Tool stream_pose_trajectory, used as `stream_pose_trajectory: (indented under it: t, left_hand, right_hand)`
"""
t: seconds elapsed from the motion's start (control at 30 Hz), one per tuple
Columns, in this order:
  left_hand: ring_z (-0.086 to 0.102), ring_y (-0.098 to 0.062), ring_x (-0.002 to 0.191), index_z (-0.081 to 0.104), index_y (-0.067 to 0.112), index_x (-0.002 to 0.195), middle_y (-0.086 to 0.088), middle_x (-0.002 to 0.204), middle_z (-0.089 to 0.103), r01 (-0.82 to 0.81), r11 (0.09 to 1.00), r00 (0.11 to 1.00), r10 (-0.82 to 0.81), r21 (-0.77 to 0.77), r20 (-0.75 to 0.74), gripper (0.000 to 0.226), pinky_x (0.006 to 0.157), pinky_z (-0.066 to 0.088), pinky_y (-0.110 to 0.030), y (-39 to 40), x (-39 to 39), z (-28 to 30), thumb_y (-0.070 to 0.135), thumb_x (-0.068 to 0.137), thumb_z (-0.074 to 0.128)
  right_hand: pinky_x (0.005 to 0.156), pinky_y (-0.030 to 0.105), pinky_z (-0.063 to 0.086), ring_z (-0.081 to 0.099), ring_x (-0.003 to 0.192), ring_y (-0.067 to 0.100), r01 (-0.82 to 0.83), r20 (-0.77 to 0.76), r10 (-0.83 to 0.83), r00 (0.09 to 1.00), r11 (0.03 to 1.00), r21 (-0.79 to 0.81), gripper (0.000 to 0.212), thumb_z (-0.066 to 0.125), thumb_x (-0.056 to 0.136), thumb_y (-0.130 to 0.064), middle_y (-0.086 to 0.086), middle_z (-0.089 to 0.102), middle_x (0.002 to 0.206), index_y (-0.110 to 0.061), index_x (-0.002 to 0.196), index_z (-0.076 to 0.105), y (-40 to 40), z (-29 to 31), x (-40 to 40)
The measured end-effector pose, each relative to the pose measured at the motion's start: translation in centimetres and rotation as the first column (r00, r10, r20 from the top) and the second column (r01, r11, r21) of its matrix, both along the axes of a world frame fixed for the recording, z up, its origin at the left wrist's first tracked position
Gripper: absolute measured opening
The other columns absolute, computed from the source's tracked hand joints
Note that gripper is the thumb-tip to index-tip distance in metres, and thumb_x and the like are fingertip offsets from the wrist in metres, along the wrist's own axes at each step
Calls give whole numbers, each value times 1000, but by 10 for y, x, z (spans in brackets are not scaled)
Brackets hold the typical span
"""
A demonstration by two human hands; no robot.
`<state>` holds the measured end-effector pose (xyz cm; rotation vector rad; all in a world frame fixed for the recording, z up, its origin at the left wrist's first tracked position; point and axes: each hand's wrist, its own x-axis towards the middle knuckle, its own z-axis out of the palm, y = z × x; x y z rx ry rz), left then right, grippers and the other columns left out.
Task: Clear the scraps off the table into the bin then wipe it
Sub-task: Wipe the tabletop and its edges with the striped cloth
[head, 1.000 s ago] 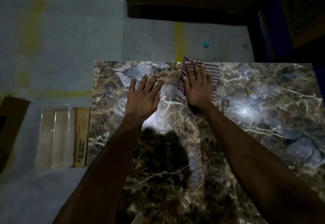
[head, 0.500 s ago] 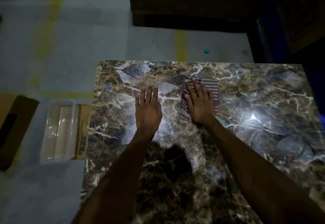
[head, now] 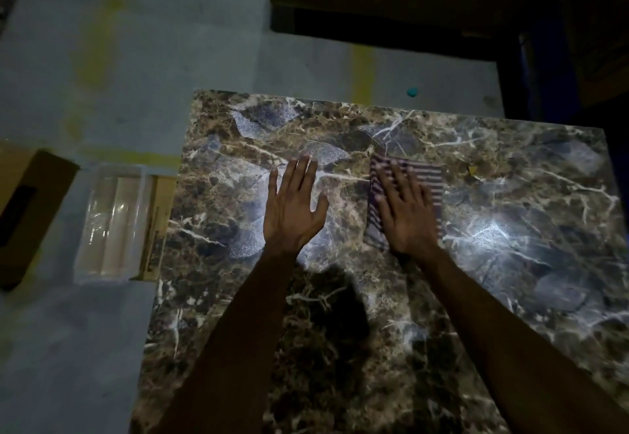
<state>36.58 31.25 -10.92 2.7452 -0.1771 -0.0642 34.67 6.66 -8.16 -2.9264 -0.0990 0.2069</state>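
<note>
- Where the right hand [head: 406, 215] lies palm-down, its fingers [head: 394, 178] are straight and slightly spread, pressing flat on a striped cloth [head: 432, 185]; they are motion-blurred.
- Striped cloth: folded to a rough rectangle, flat on the counter [head: 510, 297], showing past the fingertips at 12 o'clock and beside the hand at 3 o'clock; its near part is hidden under the palm.
- Left hand [head: 292, 212]: palm-down on the bare counter at 9 o'clock of the cloth, apart from it; its fingers [head: 303, 174] are straight and close together, thumb splayed toward the right hand, holding nothing.
- Small yellowish scrap [head: 472, 170]: on the counter just beyond the cloth's far right corner, at about 2 o'clock of the right hand; its kind cannot be told.
- Counter: dark brown marble pattern with pale veins and a bright glare patch at 3 o'clock of the right hand.
- Clear plastic bin [head: 112, 226]: on the floor [head: 170, 42] against the counter's left edge, at 9 o'clock of the left hand, resting on a piece of cardboard [head: 158, 226].
- Cardboard box [head: 30, 208]: on the floor farther out at 9 o'clock.
- Small teal object [head: 412, 92]: on the floor at 12 o'clock beyond the counter's far edge.
</note>
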Motion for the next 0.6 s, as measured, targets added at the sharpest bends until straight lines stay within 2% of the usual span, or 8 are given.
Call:
stream_pose_trajectory:
  t: [0.17, 0.27, 0.33, 0.4, 0.47, 0.6]
  left_hand:
    - [9, -12, 160, 22, 24, 165, 5, 173, 16, -6, 1000, 1000, 6, 5, 30, 68, 130, 4, -49, -1, 1, -3, 49, 104, 40]
    - [11, -13, 160, 25, 23, 164, 5, 172, 19, -1, 1000, 999, 0, 15, 41, 66, 129, 7, -50, 0, 0, -1, 49, 105, 38]
    - [12, -14, 160, 25, 23, 164, 4, 173, 18, 11, 1000, 999, -12, 18, 44, 65, 129, 8, -51, 1, 1, -1, 48, 105, 38]
    - [12, -14, 160, 25, 23, 164, 4, 173, 18, 7, 1000, 999, -8, 10, 51, 65, 129, 8, -51, 1, 1, 0, 47, 106, 39]
    - [11, -13, 160, 24, 23, 164, 5, 173, 18, 3, 1000, 999, -2, -5, 41, 65, 129, 8, -51, -1, 2, 1, 46, 105, 41]
    - [11, -13, 160, 24, 24, 164, 5, 173, 18, -1, 1000, 999, 1, 3, 43, 66, 129, 8, -51, -1, 2, 2, 46, 105, 43]
  right_hand:
    - [128, 54, 8, 0, 161, 28, 107, 32, -107, 994, 994, 10, 59, 14, 110, -49, 2, 4, 175, -31, 167, 6, 45, -7, 56]
    - [129, 53, 4, -1, 161, 27, -28, 53, 26, 998, 999, 38, 57, 19, 113, -45, 0, -1, 174, -31, 167, 7, 68, -9, 44]
    - [129, 52, 7, -2, 161, 26, -163, 46, 162, 986, 986, 35, 57, 20, 112, -45, 0, 1, 175, -31, 167, 9, 67, -10, 20]
    - [129, 50, 11, -1, 161, 24, -217, 31, 217, 976, 976, 25, 58, 22, 112, -46, -2, 4, 175, -32, 166, 10, 50, -12, -3]
    - [129, 47, 9, -2, 161, 21, -187, 21, 187, 982, 982, 25, 57, 21, 111, -46, -4, 3, 175, -35, 166, 9, 28, -9, -9]
    - [128, 48, 6, -2, 161, 22, -7, 41, 5, 999, 999, 39, 57, 16, 111, -48, -4, 1, 175, -35, 166, 6, 24, -4, 32]
